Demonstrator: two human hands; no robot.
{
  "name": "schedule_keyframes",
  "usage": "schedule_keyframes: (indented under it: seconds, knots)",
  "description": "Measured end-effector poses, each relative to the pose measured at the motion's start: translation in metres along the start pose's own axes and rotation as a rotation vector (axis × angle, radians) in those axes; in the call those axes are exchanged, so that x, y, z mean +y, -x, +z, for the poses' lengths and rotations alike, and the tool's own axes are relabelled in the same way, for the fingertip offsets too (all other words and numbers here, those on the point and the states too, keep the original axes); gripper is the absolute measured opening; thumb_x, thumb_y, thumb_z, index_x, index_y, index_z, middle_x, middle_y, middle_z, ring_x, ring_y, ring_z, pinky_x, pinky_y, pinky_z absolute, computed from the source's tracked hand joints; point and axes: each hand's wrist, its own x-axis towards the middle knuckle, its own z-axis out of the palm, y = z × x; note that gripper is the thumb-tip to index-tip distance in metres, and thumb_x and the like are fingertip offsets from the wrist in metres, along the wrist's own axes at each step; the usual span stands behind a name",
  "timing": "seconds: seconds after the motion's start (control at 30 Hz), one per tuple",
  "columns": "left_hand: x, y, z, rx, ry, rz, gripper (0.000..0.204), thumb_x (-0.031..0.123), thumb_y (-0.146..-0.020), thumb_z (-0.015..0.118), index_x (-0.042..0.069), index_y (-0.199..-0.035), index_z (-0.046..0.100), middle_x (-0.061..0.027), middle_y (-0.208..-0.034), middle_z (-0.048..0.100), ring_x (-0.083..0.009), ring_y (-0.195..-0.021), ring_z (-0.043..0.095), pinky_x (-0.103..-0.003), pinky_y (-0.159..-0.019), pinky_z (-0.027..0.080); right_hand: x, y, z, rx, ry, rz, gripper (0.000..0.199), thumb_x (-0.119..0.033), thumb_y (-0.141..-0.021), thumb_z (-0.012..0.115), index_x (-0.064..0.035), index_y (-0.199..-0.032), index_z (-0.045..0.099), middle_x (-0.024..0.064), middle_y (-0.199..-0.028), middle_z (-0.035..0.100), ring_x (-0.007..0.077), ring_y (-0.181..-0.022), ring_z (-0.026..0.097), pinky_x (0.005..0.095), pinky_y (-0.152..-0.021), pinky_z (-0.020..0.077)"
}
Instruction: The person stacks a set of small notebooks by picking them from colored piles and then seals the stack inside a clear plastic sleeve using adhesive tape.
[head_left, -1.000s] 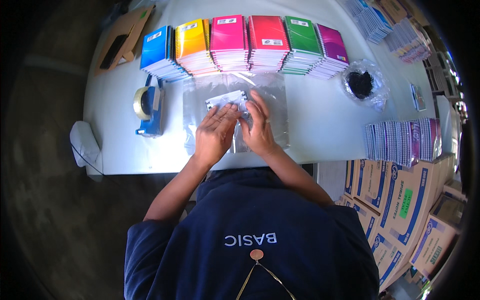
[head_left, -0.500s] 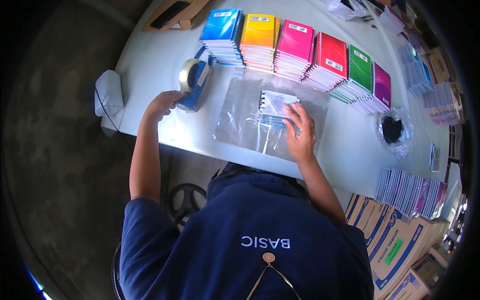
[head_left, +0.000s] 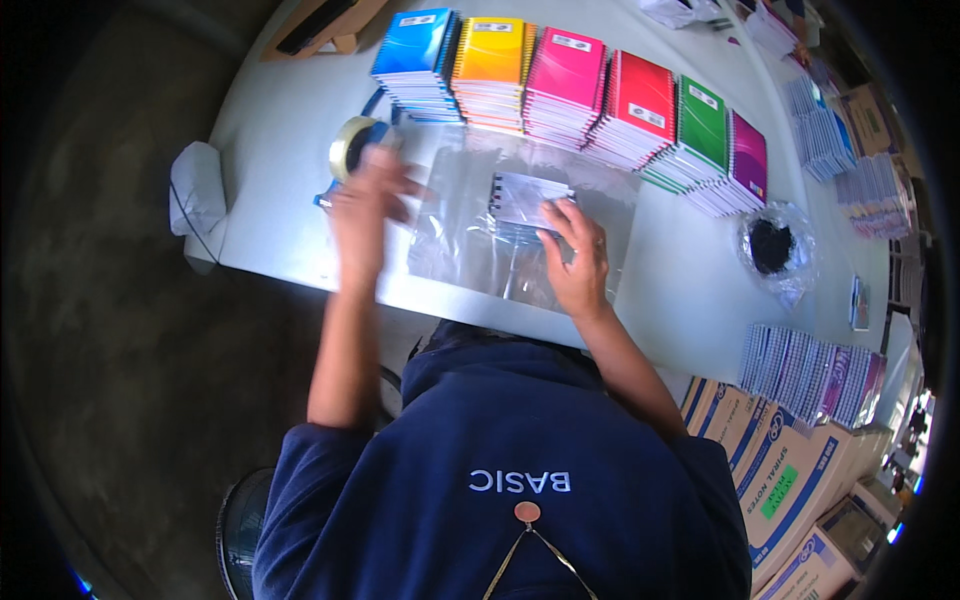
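White surface [head_left: 300,130], seen from above. Right hand [head_left: 578,262] lies flat, fingers spread, pressing down on a clear plastic bag [head_left: 470,240] spread near the surface's near edge; nothing is gripped, just pinned. Inside the bag, just beyond the fingertips, sits a small spiral-bound notepad with a pale cover [head_left: 528,196]. Left hand [head_left: 365,205] is motion-blurred over the bag's left edge, fingers loosely open; it may be touching the blue tape dispenser with its roll of clear tape [head_left: 352,148] just beyond it, but the blur makes that hard to tell. Along the far side stands a row of stacked spiral notebooks: blue [head_left: 412,55], yellow [head_left: 490,62], pink [head_left: 566,80], red [head_left: 636,100], green [head_left: 700,120], purple [head_left: 748,160]. To the right, a crumpled clear bag of dark items [head_left: 772,245].
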Motion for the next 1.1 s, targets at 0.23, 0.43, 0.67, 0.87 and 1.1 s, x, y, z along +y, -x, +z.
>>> schedule_keyframes:
  seconds: [0.23,0.43,0.67,0.87,1.1]
  knots:
    - [-0.026,0.071,0.068,-0.228,-0.037,-0.626,0.040,0.039,-0.081,0.069,0.004,-0.065,0.060,-0.0015,-0.053,0.053,-0.0070,-0.043,0.045,-0.021,-0.042,0.035,-0.006,-0.002,-0.003,-0.093,0.110,-0.034,0.050,-0.001,-0.078,0.065,-0.0069,-0.125,0.049,0.0073,-0.108,0.062,0.0269,-0.102,0.056,0.0370,-0.086,0.0413]
    - [-0.037,0.092,0.062,-0.323,0.065,-0.503,0.035,0.032,-0.086,0.064,0.003,-0.068,0.058,-0.0044,-0.060,0.058,-0.0086,-0.051,0.051,-0.022,-0.051,0.041,0.016,-0.026,-0.006,-0.044,0.105,0.023,0.053,0.007,-0.066,0.061,-0.0136,-0.115,0.063,0.0057,-0.103,0.059,0.0256,-0.098,0.053,0.0398,-0.084,0.0426]
    - [0.072,0.029,0.045,-0.759,0.798,0.585,0.023,0.024,-0.089,0.054,0.007,-0.074,0.058,-0.0089,-0.068,0.062,-0.0209,-0.065,0.058,-0.033,-0.063,0.044,-0.008,-0.012,0.006,-0.099,0.148,-0.099,0.060,0.005,-0.068,0.061,-0.0155,-0.124,0.056,0.0000,-0.101,0.059,0.0184,-0.101,0.053,0.0340,-0.084,0.0375]
    - [-0.029,0.040,0.056,-0.220,-0.113,-0.417,0.033,0.031,-0.085,0.065,0.001,-0.073,0.063,-0.0057,-0.061,0.059,-0.0115,-0.054,0.053,-0.024,-0.052,0.041,-0.019,-0.010,0.014,-0.025,0.127,-0.080,0.060,0.001,-0.073,0.058,-0.0157,-0.130,0.050,0.0011,-0.101,0.058,0.0201,-0.099,0.052,0.0359,-0.083,0.0369]
    - [-0.044,0.041,0.063,-0.249,0.093,-0.472,0.035,0.033,-0.084,0.068,0.003,-0.067,0.061,-0.0022,-0.058,0.057,-0.0067,-0.046,0.046,-0.020,-0.044,0.034,-0.020,-0.013,0.009,-0.208,0.280,0.025,0.055,-0.002,-0.072,0.059,-0.0173,-0.125,0.055,0.0023,-0.108,0.051,0.0222,-0.099,0.047,0.0379,-0.084,0.0366]
